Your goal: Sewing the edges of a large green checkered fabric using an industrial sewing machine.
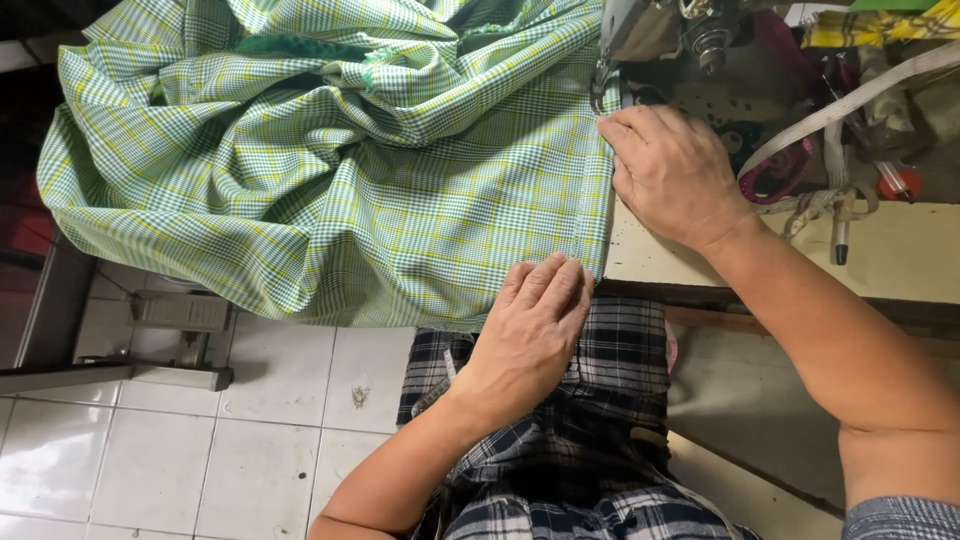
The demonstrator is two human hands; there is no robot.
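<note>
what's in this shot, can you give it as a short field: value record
setting: sewing table with a sewing machine at the top, white tiled floor below
main item: green and yellow checked fabric, bunched up and hanging off the table's left side
left hand: flat on the fabric's lower edge, near the lap
right hand: pressing the fabric's folded right edge just below the machine
clothing: dark plaid garment on the person's lap
other things: pale strap and clutter at the right of the machine
</note>
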